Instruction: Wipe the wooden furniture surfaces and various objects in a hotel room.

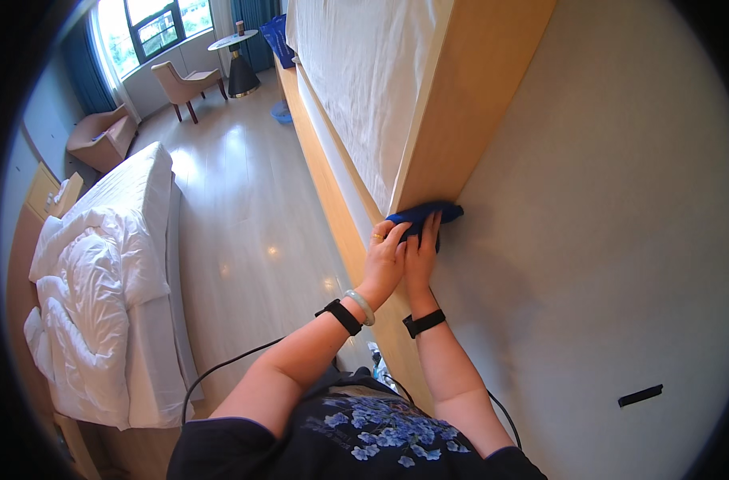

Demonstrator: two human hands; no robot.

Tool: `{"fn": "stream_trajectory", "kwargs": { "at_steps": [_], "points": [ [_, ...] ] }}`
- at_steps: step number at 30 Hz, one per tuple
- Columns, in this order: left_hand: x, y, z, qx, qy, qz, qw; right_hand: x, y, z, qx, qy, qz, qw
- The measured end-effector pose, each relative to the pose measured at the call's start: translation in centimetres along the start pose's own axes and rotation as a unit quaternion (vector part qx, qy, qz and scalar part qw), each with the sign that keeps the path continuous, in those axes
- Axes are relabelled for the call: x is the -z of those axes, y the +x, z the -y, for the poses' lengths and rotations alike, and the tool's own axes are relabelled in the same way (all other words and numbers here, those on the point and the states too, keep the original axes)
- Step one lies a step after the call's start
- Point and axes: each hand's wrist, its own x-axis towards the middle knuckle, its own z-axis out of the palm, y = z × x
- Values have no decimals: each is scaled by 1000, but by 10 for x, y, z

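A dark blue cloth (423, 214) is bunched against the near end of a wooden side panel (460, 102), close to the wall. My left hand (384, 258) grips the cloth's left part, its thumb and fingertips on the fabric. Beside it, my right hand (421, 255) presses the cloth's middle with extended fingers. The two hands touch or nearly touch. Part of the cloth is hidden behind the fingers. White fabric (364, 78) covers the face next to the panel, and a wooden ledge (322, 198) runs below it.
The wall (592, 198) rises close on the right, with a black strip (640, 395) on it. Left stands a bed (154, 360) with a rumpled white duvet (94, 258). Farther off are an armchair (184, 84) and a round table (235, 39). A black cable (220, 365) hangs by my left arm.
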Motion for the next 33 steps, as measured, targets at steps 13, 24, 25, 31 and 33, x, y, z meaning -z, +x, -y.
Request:
{"fn": "stream_trajectory", "kwargs": {
  "at_steps": [13,24,25,31,33],
  "points": [
    [12,16,-42,-43,8,28,999,21,30,46,-31,86,-18,996],
    [-8,2,-12,2,-20,99,995,10,24,-5,7,-4,-29,1000],
    [-12,-3,-5,20,-26,117,993,8,18,-12,-2,-3,-22,1000],
    [-21,-25,36,19,-14,146,989,-8,-9,-39,-39,-12,-19,999],
    [-20,-30,46,57,-16,169,984,-13,-19,-47,-68,-5,-17,998]
  ]
}}
